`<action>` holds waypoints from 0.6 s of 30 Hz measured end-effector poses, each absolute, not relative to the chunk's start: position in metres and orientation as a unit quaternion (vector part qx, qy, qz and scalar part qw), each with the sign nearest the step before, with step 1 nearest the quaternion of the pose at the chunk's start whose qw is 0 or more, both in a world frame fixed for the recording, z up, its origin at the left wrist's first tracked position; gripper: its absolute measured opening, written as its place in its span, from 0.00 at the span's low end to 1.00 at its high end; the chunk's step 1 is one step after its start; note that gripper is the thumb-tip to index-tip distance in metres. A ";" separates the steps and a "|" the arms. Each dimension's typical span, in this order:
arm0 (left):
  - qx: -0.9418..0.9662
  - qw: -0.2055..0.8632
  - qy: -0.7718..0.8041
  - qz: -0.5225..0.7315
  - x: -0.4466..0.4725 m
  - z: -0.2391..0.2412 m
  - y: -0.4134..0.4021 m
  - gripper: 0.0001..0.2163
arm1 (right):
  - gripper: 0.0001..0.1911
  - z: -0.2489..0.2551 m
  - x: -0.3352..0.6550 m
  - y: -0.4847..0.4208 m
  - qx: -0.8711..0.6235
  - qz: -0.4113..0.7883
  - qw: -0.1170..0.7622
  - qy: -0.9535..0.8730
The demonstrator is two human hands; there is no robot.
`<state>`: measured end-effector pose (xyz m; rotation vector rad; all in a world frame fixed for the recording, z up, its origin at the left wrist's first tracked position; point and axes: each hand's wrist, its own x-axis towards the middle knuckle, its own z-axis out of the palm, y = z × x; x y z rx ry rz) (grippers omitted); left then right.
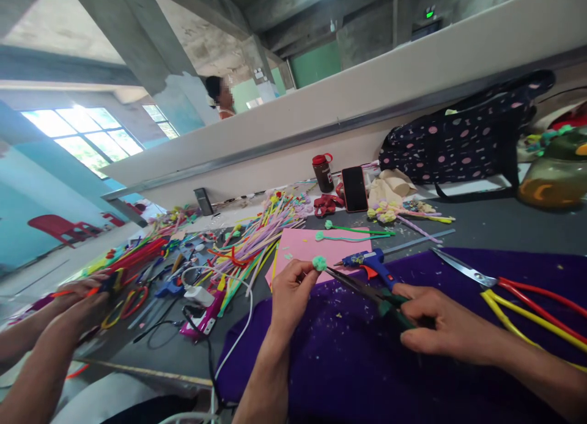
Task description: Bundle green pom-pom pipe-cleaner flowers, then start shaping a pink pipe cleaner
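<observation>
On a dark surface (490, 219), a purple cloth (339, 375) spreads along the near edge beside a pink sheet (298, 243). The right hand (433, 320) grips a green-handled tool (392, 308); the left hand (290, 292) pinches a mint-green pompom (320, 264) between fingertips against the sheet's near edge.

fuzzy matt mint-green ball (320, 264) at the left grip (292, 289), dark metal-bladed tool (383, 304) in the right grip (428, 317), matt purple cloth (348, 375) beneath both, smooth pink paper (300, 243) beyond the left grip, smooth blue plastic glue gun (378, 267) beyond the right grip, shiny steel-bladed shears (481, 278) to its right
</observation>
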<state>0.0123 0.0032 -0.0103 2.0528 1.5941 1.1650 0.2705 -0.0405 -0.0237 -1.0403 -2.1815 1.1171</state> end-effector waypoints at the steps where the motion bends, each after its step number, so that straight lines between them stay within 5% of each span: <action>1: 0.709 0.165 0.553 0.405 0.013 -0.010 0.003 0.07 | 0.15 -0.024 0.270 -0.040 -0.376 0.417 0.240 -0.792; 18: 0.735 0.169 0.528 0.391 0.013 -0.010 0.001 0.06 | 0.18 -0.029 0.271 -0.040 -0.359 0.452 0.261 -0.773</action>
